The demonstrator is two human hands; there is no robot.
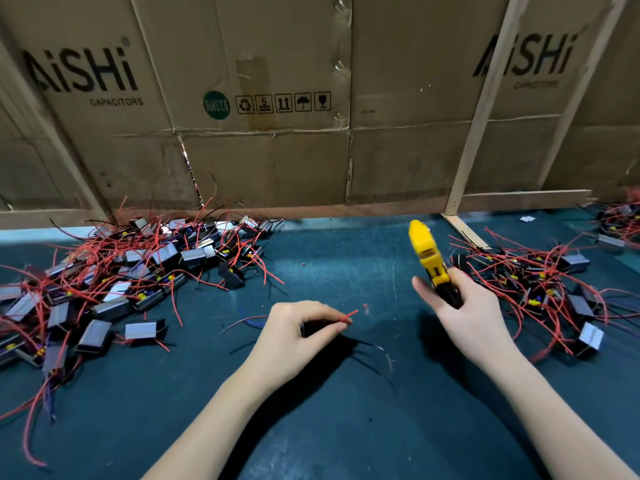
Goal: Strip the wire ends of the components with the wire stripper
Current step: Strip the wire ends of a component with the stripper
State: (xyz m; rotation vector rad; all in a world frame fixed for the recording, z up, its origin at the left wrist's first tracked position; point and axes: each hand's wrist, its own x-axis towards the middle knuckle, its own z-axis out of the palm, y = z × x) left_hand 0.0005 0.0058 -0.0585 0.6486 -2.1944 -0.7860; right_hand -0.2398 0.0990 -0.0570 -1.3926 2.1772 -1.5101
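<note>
**Hands at bench: L pinching red lead, R holding stripper**

Left hand low over the dark green mat, thumb + forefinger pinched together on a red wire end; the tip pokes out to the right, off the mat. Same hand has a small black component tucked under the curled fingers, mostly hidden. Thin dark leads trail from it to the right on the mat.

Right hand wrapped round the black grips of a yellow wire stripper, head pointing up and away from the person. Stripper head is well apart from the red wire end, no contact. Whether its jaws are parted: can't tell, blurred.

Stock: no bins. Loose heap of black box components w/ red + black leads on the mat at left, against the back wall. Second heap at right, beside the R hand. A few red insulation bits on the mat btwn the hands.

Backdrop: flattened cardboard cartons printed "AiSHi CAPACITORS", held by pale wooden battens.
</note>
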